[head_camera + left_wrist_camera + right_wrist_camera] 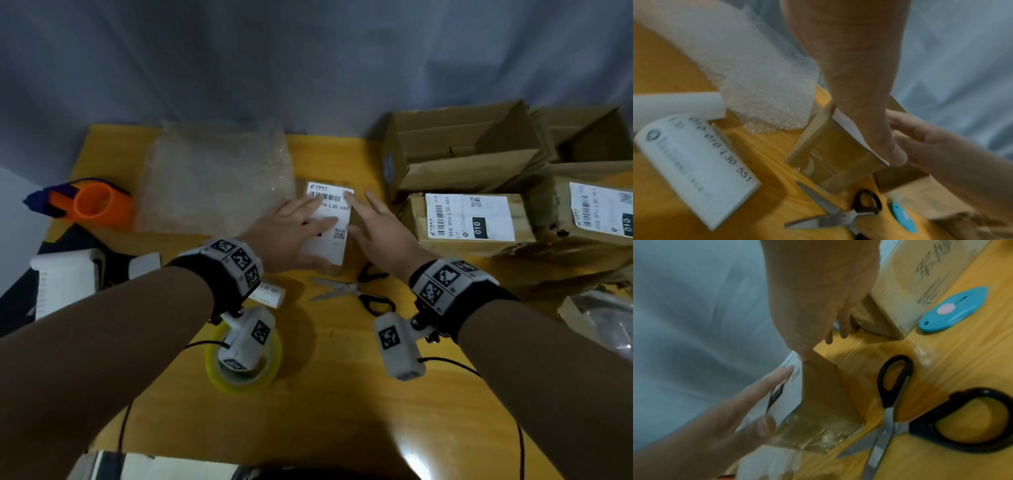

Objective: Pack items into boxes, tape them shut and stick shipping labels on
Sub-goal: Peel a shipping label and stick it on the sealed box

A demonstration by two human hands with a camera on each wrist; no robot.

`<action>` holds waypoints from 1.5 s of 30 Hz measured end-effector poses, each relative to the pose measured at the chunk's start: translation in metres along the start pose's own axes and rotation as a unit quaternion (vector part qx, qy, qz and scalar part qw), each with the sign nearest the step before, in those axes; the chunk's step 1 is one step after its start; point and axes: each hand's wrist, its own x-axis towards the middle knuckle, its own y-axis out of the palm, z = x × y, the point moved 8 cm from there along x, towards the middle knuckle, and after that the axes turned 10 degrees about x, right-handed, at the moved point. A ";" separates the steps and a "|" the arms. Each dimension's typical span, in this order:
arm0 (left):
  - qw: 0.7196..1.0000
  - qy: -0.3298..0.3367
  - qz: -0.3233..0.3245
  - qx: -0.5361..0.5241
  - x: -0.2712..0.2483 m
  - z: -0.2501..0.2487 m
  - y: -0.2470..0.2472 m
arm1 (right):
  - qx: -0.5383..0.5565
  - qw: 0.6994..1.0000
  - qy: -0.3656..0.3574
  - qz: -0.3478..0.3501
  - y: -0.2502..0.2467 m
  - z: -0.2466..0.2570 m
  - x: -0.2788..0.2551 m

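A small taped cardboard box (830, 155) stands in the middle of the yellow table (335, 394). A white shipping label (330, 219) with a barcode lies on its top. My left hand (291, 233) lies flat on the label with straight fingers, covering its left part. My right hand (380, 222) presses the label's right edge with flat fingers, one fingertip (348, 196) near the barcode. In the right wrist view the box side (822, 386) and the label (789, 394) show under both hands.
Open scissors (356, 291) lie just in front of the box. A yellow tape roll (243, 366), a loose label (270, 293), bubble wrap (219, 178) and an orange tape dispenser (89, 202) sit left. Labelled boxes (469, 219) and open cartons (462, 147) stand right. A blue cutter (953, 309) lies nearby.
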 end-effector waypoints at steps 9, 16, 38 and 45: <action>0.993 -0.018 0.083 0.087 0.045 -0.022 -0.017 | -0.039 0.997 -0.014 -0.059 -0.058 0.002 -0.003; 0.988 -0.092 0.050 0.116 0.083 0.011 -0.027 | -0.059 0.997 -0.002 -0.057 -0.079 -0.002 0.012; 0.989 -0.141 -0.044 0.025 0.072 0.045 -0.067 | -0.070 0.996 -0.013 -0.049 -0.063 0.016 0.028; 0.979 -0.133 -0.129 -0.084 0.025 0.027 -0.091 | -0.041 0.993 -0.032 -0.107 -0.088 0.014 -0.004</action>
